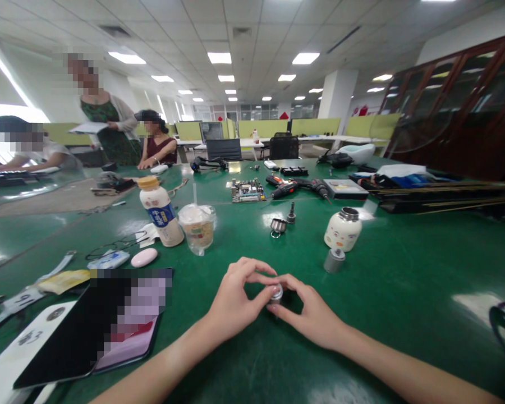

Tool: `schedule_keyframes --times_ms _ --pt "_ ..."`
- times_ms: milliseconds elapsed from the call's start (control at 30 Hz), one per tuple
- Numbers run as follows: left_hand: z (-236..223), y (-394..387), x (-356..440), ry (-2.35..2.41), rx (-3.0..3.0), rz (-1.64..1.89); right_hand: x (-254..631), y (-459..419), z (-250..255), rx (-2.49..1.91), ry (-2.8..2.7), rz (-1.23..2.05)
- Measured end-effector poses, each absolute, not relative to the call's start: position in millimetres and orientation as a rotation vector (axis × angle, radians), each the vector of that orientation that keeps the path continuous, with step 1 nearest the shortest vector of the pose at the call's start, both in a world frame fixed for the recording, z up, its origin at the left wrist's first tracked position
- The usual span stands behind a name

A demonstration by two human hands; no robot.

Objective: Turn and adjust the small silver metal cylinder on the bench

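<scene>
Both hands meet low in the middle of the head view, around a small silver metal cylinder (pixel 276 293) with a round top. My left hand (pixel 242 294) grips it from the left, thumb against its upper edge and fingers arched over it. From the right, my right hand (pixel 309 311) pinches its side between thumb and index finger. My fingers hide part of the cylinder. Farther right stand a grey metal cylinder with a small knob (pixel 334 261) and a cream bottle without a lid (pixel 343 230). Ahead lie a small metal cup with a ring (pixel 278 225) and a dark stepped metal part (pixel 292 213).
To the left are a plastic drink cup with a straw (pixel 197 227), a bottle with an orange cap (pixel 160 213), a pink oval case (pixel 144 257) and a tablet (pixel 109 320). A circuit board (pixel 248 191) and power drills (pixel 284 186) lie farther back. People are at the far left.
</scene>
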State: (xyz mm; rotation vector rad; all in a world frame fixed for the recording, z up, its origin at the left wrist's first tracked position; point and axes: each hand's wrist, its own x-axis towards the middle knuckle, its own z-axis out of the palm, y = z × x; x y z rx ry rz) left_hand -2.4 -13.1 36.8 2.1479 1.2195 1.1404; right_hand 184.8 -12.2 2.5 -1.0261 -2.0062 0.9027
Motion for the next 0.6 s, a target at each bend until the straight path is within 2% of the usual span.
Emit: schedule_keyframes --times_ms 133,433,600 --pt "38.4 -16.2 -2.5 1.135 2.114 1.137 184.6 -11.9 1.6 -1.007 -1.997 0.918" --pt "38.2 -16.5 1.0 1.264 2.182 1.171 184.8 -12.0 2.7 -1.023 -2.004 0.911" --pt "37.4 -7.9 -6.3 1.326 2.106 1.297 184.9 -10.8 0.2 -1.028 -1.996 0.915"
